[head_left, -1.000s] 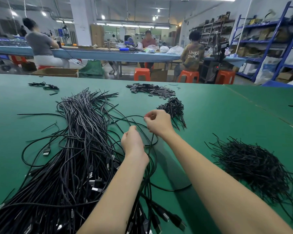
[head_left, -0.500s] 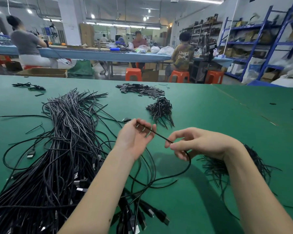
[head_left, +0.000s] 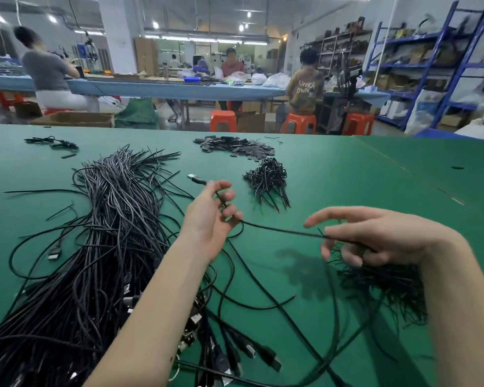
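Observation:
A single black cable (head_left: 280,231) stretches taut between my two hands above the green table (head_left: 347,177). My left hand (head_left: 210,216) grips it near its USB plug (head_left: 194,178), which sticks out past my fingers to the upper left. My right hand (head_left: 375,236) pinches the same cable further along, index finger extended. The rest of the cable loops down across the table in front of me. A big heap of black cables (head_left: 95,247) lies to the left under my left forearm.
A pile of short black ties (head_left: 386,286) lies under my right hand. Another small bundle of ties (head_left: 268,180) and a heap of flat dark pieces (head_left: 235,145) sit further back. People work at a blue table (head_left: 165,89) beyond; blue shelves (head_left: 444,65) stand at right.
My hands have drawn apart, the right one sliding rightward along the cable. The cable now runs straight between them, and its USB plug has come out beyond my left hand.

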The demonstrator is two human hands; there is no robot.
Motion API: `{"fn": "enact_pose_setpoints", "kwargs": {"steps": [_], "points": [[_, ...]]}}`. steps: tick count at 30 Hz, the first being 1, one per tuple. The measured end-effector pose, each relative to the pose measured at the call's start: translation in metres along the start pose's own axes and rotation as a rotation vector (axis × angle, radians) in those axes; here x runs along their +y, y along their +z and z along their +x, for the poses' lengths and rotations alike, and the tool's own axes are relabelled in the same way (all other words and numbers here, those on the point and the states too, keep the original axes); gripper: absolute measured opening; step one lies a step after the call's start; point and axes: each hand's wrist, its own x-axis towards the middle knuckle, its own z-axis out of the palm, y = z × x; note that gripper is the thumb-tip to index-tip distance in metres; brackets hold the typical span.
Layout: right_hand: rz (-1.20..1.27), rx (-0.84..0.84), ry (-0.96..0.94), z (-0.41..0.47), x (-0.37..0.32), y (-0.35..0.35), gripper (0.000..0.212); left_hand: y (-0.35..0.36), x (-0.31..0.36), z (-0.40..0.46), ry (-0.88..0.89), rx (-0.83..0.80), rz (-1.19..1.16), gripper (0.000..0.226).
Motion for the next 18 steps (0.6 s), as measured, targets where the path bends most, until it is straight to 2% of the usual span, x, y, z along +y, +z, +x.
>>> {"fn": "enact_pose_setpoints", "kwargs": {"steps": [2, 3, 5, 6, 8, 11, 14, 18], "points": [[-0.131, -0.058, 0.104, 0.004, -0.001, 0.008, 0.048, 0.005, -0.007, -0.002, 0.014, -0.020, 0.113, 0.034], [-0.184, -0.095, 0.111, 0.010, -0.003, 0.014, 0.039, 0.008, -0.010, -0.003, 0.014, -0.041, 0.138, 0.035], [-0.315, -0.115, 0.064, 0.024, -0.004, 0.026, 0.020, 0.013, -0.013, -0.006, 0.002, -0.087, 0.135, 0.035], [-0.351, -0.108, 0.031, 0.031, -0.003, 0.030, 0.016, 0.014, -0.012, -0.007, 0.000, -0.107, 0.125, 0.036], [-0.332, -0.093, 0.015, 0.041, 0.002, 0.033, 0.014, 0.013, -0.009, -0.007, 0.007, -0.131, 0.115, 0.036], [-0.405, -0.073, 0.097, 0.048, 0.014, 0.030, 0.013, 0.009, 0.000, -0.009, 0.014, -0.185, 0.056, 0.036], [-0.345, 0.035, 0.094, 0.054, 0.025, 0.027, 0.017, 0.009, 0.002, -0.014, -0.018, -0.283, 0.065, 0.035], [-0.259, -0.089, 0.033, 0.055, 0.025, 0.029, 0.019, 0.015, -0.005, -0.014, -0.042, -0.274, 0.110, 0.032]]}}
